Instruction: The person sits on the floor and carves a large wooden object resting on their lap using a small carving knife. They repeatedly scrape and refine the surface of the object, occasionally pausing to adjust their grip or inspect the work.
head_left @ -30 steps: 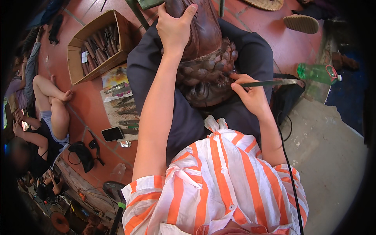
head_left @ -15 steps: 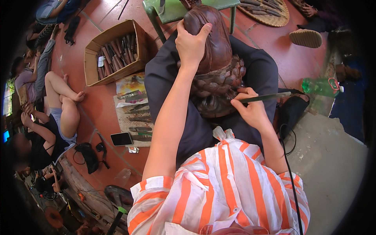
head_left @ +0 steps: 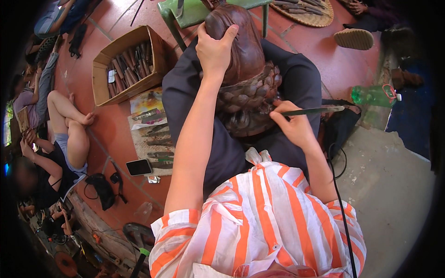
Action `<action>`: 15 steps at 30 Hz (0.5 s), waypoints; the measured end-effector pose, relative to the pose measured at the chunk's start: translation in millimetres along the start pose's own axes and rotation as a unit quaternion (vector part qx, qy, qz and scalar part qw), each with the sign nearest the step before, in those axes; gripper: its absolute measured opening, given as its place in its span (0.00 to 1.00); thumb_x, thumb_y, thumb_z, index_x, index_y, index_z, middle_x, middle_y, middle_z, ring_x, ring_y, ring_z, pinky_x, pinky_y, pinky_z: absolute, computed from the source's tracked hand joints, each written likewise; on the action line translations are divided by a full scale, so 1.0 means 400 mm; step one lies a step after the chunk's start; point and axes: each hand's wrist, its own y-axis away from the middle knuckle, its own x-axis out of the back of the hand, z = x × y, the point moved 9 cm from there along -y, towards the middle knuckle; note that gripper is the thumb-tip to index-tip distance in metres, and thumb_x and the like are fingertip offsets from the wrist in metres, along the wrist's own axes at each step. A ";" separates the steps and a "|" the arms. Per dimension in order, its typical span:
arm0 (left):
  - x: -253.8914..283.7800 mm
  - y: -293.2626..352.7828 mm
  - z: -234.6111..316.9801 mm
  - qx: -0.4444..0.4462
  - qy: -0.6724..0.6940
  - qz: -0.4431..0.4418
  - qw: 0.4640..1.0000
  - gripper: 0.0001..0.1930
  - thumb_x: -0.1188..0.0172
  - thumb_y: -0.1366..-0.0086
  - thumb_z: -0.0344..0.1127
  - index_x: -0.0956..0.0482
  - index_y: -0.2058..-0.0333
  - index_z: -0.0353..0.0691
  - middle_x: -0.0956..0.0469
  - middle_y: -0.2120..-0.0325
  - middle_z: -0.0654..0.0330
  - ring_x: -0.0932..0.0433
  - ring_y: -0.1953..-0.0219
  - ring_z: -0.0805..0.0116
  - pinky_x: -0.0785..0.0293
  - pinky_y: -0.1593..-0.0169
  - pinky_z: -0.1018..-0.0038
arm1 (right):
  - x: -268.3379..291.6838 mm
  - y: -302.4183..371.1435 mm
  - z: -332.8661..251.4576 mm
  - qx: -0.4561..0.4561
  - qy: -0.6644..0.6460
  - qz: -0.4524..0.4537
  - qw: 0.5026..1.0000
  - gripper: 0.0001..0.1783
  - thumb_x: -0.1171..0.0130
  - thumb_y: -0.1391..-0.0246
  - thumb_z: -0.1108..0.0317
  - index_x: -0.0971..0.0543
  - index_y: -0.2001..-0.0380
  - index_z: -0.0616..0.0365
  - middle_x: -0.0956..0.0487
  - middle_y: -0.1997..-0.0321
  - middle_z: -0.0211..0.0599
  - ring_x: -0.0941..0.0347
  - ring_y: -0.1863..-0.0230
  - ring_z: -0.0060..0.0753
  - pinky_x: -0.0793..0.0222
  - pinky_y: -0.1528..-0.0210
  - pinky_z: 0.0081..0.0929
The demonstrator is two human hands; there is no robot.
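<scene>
Across my lap rests a dark brown carved wooden statue (head_left: 245, 51), its rounded upper part pointing away from me. Rows of petal-like bumps cover its base (head_left: 248, 98). My left hand (head_left: 214, 52) is wrapped over the smooth upper part, thumb spread to the right. Beside the base's right edge, my right hand (head_left: 294, 126) pinches a long, flat, dark carving tool (head_left: 320, 111) between thumb and fingers. The tool sticks out to the right, nearly level. Its working end, near the carved petals, is hidden by my fingers.
Left of my knee stands a cardboard box (head_left: 160, 51) of wooden-handled tools, with a mat (head_left: 143, 147) of blades and a phone (head_left: 139, 167) nearer. A green stool (head_left: 190, 19) is ahead, a woven tray (head_left: 324, 19) beyond. A green bottle (head_left: 371, 96) lies right. People sit at left.
The whole view has shifted a little, so everything appears slightly further left and up. The carving tool in my right hand lies more level. My left hand keeps its hold on the statue.
</scene>
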 end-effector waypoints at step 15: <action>-0.007 -0.004 -0.010 0.012 0.005 -0.003 1.000 0.38 0.30 0.52 0.53 0.31 0.53 0.27 0.21 0.63 0.43 0.22 0.58 0.49 0.28 0.53 0.65 | 0.010 0.006 -0.010 0.041 0.022 0.006 0.999 0.10 0.38 0.51 0.66 0.20 0.71 0.63 0.24 0.60 0.51 0.27 0.55 0.46 0.32 0.54 0.32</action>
